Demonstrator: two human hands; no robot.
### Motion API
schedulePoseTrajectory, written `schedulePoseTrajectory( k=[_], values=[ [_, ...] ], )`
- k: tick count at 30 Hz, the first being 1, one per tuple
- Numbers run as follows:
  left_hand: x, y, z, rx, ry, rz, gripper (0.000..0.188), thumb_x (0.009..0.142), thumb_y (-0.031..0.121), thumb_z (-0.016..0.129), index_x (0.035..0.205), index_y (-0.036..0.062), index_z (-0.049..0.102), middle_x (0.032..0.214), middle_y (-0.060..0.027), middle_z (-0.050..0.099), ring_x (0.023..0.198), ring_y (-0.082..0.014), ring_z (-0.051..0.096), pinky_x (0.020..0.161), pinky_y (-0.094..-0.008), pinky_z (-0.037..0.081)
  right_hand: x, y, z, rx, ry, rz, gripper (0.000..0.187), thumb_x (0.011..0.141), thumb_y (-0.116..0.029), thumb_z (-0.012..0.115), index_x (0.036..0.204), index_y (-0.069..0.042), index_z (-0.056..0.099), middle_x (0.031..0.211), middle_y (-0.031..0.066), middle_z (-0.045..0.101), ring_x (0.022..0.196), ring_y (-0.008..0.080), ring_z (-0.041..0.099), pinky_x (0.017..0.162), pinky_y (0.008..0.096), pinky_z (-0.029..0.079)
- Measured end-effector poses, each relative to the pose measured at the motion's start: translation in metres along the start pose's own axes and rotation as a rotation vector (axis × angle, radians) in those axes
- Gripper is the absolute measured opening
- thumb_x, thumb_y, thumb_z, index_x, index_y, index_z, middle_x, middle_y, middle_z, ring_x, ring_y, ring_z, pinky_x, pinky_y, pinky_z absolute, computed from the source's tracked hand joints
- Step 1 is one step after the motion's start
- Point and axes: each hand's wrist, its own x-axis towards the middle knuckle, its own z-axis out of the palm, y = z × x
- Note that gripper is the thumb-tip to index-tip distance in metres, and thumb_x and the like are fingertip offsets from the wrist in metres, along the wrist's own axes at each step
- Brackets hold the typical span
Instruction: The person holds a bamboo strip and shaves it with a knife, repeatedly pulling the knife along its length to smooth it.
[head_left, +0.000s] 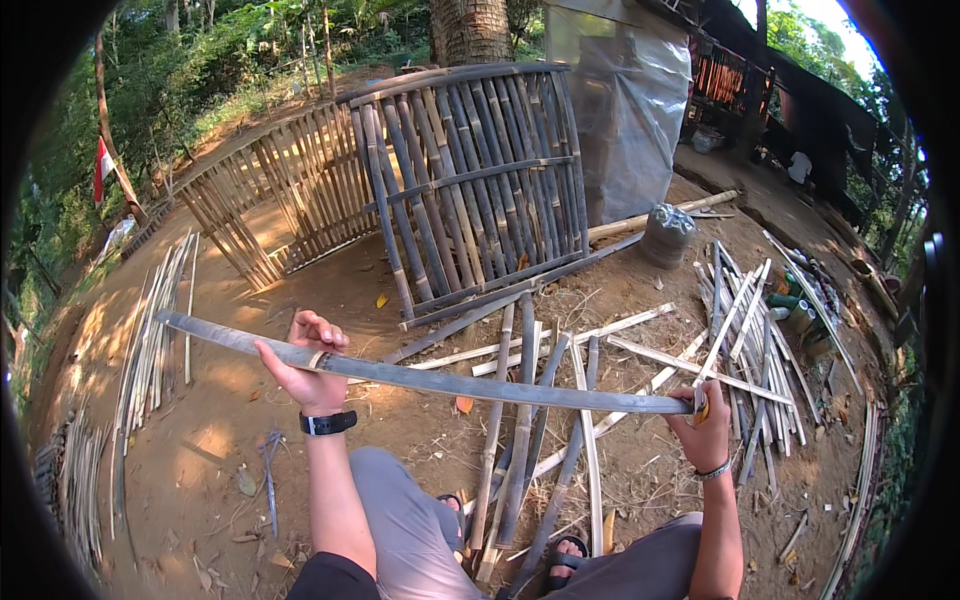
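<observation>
A long, slightly curved grey bamboo slat (480, 386) spans the space before me, its left end higher than its right. It rests across the palm of my left hand (312, 370), whose thumb stands up on the near side while the fingers curl loosely beyond. My right hand (703, 425) is closed at the slat's right end. Something small, with a dark metallic edge and a yellowish part, shows among the right fingers; I cannot make out what it is. Below the slat, several bamboo pieces (518, 470) lie on the ground between my feet.
A bamboo slatted panel (470, 180) stands ahead, with a lower bamboo fence (300, 190) to its left. Split strips are piled at left (155, 340) and right (750, 350). A plastic-wrapped container (667, 237) stands beyond. A plier-like tool (270, 480) lies on the soil.
</observation>
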Motion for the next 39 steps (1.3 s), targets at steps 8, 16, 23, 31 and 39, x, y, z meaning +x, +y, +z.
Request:
schedulePoseTrajectory(
  k=[8, 16, 23, 31, 39],
  values=[
    [-0.018, 0.001, 0.042, -0.047, 0.043, 0.003, 0.072, 0.085, 0.066, 0.050, 0.121, 0.0038, 0.047, 0.094, -0.0084, 0.056, 0.086, -0.0204, 0.055, 0.080, -0.0335, 0.047, -0.010, 0.014, -0.017, 0.067, -0.243, 0.267, 0.042, 0.069, 0.005, 0.077, 0.096, -0.001, 0.046, 0.082, 0.0086, 0.067, 0.077, 0.0133, 0.065, 0.068, 0.0269, 0.053],
    [-0.037, -0.011, 0.052, -0.591, 0.087, -0.197, 0.047, 0.094, 0.043, 0.055, 0.059, 0.0140, 0.045, 0.052, 0.0038, 0.046, 0.050, -0.0088, 0.044, 0.061, -0.0261, 0.044, -0.012, 0.032, -0.037, -0.102, -0.193, 0.318, 0.046, 0.067, -0.007, 0.082, 0.095, 0.000, 0.047, 0.085, 0.0126, 0.068, 0.080, 0.0204, 0.066, 0.072, 0.0332, 0.051],
    [-0.055, -0.009, 0.070, -0.602, 0.284, 0.000, 0.049, 0.095, 0.032, 0.054, 0.052, 0.0179, 0.034, 0.043, 0.0064, 0.028, 0.039, -0.0056, 0.027, 0.046, -0.0204, 0.034, -0.016, -0.067, 0.014, -0.416, 0.284, -0.016, 0.041, 0.072, -0.010, 0.078, 0.094, 0.000, 0.045, 0.104, 0.0212, 0.052, 0.092, 0.0340, 0.054, 0.079, 0.0422, 0.044],
    [-0.086, -0.052, 0.076, -0.454, 0.508, 0.075, 0.050, 0.093, 0.032, 0.053, 0.051, 0.0204, 0.029, 0.042, 0.0067, 0.025, 0.038, -0.0069, 0.025, 0.050, -0.0220, 0.032, -0.076, -0.095, 0.106, -0.008, -0.273, 0.256, 0.040, 0.094, -0.039, 0.055, 0.099, -0.001, 0.042, 0.071, 0.0251, 0.059, 0.070, 0.0451, 0.061, 0.060, 0.0501, 0.046],
    [-0.099, -0.056, 0.093, -0.367, 0.499, 0.106, 0.050, 0.095, 0.030, 0.048, 0.050, 0.0207, 0.029, 0.042, 0.0070, 0.023, 0.038, -0.0068, 0.023, 0.047, -0.0224, 0.031, -0.060, -0.068, 0.113, -0.070, -0.204, 0.365, 0.035, 0.097, -0.037, 0.047, 0.096, -0.002, 0.043, 0.072, 0.0286, 0.059, 0.074, 0.0492, 0.059, 0.064, 0.0561, 0.043]
  ],
)
